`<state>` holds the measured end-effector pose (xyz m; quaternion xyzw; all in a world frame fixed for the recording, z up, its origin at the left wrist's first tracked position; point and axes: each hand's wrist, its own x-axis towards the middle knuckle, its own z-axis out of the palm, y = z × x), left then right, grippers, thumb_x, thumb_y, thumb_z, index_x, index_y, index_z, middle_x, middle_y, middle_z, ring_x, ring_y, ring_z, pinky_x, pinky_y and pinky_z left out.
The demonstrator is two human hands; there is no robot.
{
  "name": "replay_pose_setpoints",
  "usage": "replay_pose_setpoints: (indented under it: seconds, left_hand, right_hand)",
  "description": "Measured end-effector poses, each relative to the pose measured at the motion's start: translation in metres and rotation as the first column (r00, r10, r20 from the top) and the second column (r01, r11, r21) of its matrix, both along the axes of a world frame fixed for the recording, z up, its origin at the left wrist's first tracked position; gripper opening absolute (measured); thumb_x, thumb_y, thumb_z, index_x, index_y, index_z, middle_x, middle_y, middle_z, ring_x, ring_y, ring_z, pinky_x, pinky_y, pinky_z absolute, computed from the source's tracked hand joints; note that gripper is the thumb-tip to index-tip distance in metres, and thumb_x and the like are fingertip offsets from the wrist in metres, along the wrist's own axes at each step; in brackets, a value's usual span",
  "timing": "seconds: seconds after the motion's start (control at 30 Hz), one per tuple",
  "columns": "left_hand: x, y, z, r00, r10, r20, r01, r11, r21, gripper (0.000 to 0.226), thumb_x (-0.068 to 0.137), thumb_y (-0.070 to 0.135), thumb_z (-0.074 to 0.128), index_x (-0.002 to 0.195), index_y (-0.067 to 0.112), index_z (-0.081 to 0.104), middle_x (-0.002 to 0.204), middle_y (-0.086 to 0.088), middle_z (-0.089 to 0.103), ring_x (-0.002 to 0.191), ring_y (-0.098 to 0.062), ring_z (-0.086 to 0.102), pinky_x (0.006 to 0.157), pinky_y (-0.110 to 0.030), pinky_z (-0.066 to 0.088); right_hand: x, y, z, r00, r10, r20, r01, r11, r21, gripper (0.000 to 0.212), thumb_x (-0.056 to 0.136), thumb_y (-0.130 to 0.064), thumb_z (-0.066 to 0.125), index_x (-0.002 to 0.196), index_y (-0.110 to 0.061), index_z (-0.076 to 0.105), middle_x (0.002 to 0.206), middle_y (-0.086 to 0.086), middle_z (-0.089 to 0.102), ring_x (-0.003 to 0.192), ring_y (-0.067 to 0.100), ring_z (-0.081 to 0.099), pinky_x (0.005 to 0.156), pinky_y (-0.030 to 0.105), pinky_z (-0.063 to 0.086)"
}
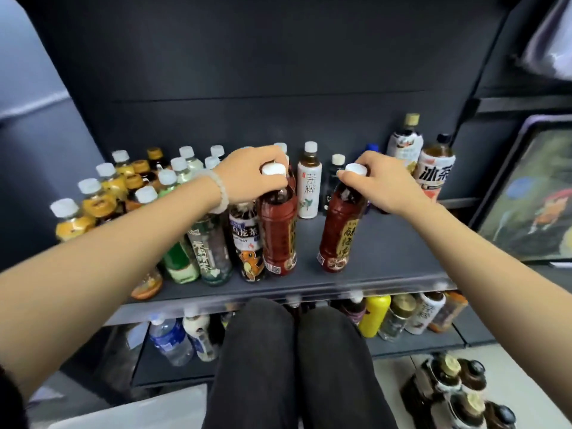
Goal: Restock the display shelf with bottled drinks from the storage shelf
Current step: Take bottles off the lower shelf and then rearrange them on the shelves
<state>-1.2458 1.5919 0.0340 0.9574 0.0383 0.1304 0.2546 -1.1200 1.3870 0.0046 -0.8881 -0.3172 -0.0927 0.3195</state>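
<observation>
Dark shelf (380,258): hands grip two red bottles beside crowded drinks (130,187).

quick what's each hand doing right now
Left hand: grips the cap of a red-labelled bottle on the shelf.
Right hand: grips the cap of a second red-labelled bottle.

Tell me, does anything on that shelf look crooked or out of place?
Yes. The red-labelled bottle gripped by the right hand leans left, apart from the rows. The one under the left hand stands straighter. Nothing looks spilled.
</observation>
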Motion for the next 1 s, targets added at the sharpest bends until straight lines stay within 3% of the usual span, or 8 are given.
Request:
replay_pose_setpoints:
  seconds: [0.13,0.27,0.4,0.63,0.83,1.0]
  left_hand:
    - [0.01,0.016,-0.007,0.999,0.001,-0.038,-0.002,1.0,-0.012,0.008,0.072,0.041,0.058,0.079,0.039,0.056,0.1,0.001,0.065,0.095,-0.021,0.059,0.088,-0.042,0.048]
    - [0.023,0.024,-0.017,0.999,0.021,-0.043,-0.022,1.0,-0.022,0.008,0.07,0.04,0.057,0.076,0.043,0.054,0.095,0.005,0.066,0.09,-0.02,0.059,0.083,-0.038,0.049]
    - [0.031,0.026,-0.03,0.998,-0.03,-0.056,0.03,1.0,-0.009,0.013,0.075,0.031,0.065,0.084,0.036,0.058,0.088,0.009,0.061,0.086,-0.018,0.057,0.076,-0.033,0.046]
    - [0.032,0.024,-0.051,0.993,-0.05,-0.108,0.062,0.992,0.11,0.021,0.079,0.031,0.064,0.1,0.031,0.06,0.098,0.013,0.057,0.092,-0.012,0.053,0.085,-0.036,0.045]
    - [0.03,0.028,-0.053,0.997,-0.012,-0.076,0.022,0.991,0.13,0.027,0.08,0.033,0.065,0.107,0.033,0.06,0.099,0.017,0.057,0.094,-0.01,0.054,0.086,-0.032,0.044]
    - [0.032,0.024,-0.052,0.996,-0.009,-0.09,0.024,0.986,0.164,0.031,0.081,0.036,0.064,0.111,0.031,0.054,0.092,0.02,0.051,0.09,-0.009,0.05,0.08,-0.029,0.043]
  right_hand:
    - [0.023,0.038,-0.011,0.998,0.044,-0.049,-0.043,0.999,0.008,0.034,0.082,-0.052,0.056,0.084,-0.018,0.052,0.087,0.003,0.06,0.086,0.025,0.057,0.071,0.036,0.044]
    - [0.044,0.071,-0.022,0.993,0.058,-0.098,-0.058,0.998,-0.002,0.035,0.08,-0.055,0.057,0.087,-0.021,0.052,0.098,0.01,0.063,0.095,0.026,0.056,0.071,0.034,0.043]
    - [0.053,0.094,-0.023,0.99,0.096,-0.105,-0.098,0.995,-0.013,0.034,0.082,-0.051,0.059,0.084,-0.018,0.053,0.086,0.005,0.061,0.088,0.026,0.056,0.069,0.035,0.043]
    - [0.054,0.119,-0.024,0.985,0.132,-0.107,-0.141,0.987,-0.073,0.042,0.081,-0.05,0.059,0.089,-0.008,0.06,0.084,0.006,0.061,0.087,0.027,0.058,0.069,0.036,0.043]
    - [0.054,0.129,-0.026,0.978,0.147,-0.151,-0.162,0.982,-0.094,0.039,0.081,-0.05,0.06,0.066,-0.018,0.045,0.066,-0.003,0.052,0.077,0.022,0.053,0.063,0.031,0.035]
    - [0.052,0.128,-0.024,0.969,0.17,-0.181,-0.195,0.972,-0.13,0.042,0.081,-0.051,0.062,0.065,-0.017,0.043,0.065,-0.003,0.049,0.075,0.021,0.05,0.063,0.031,0.036]
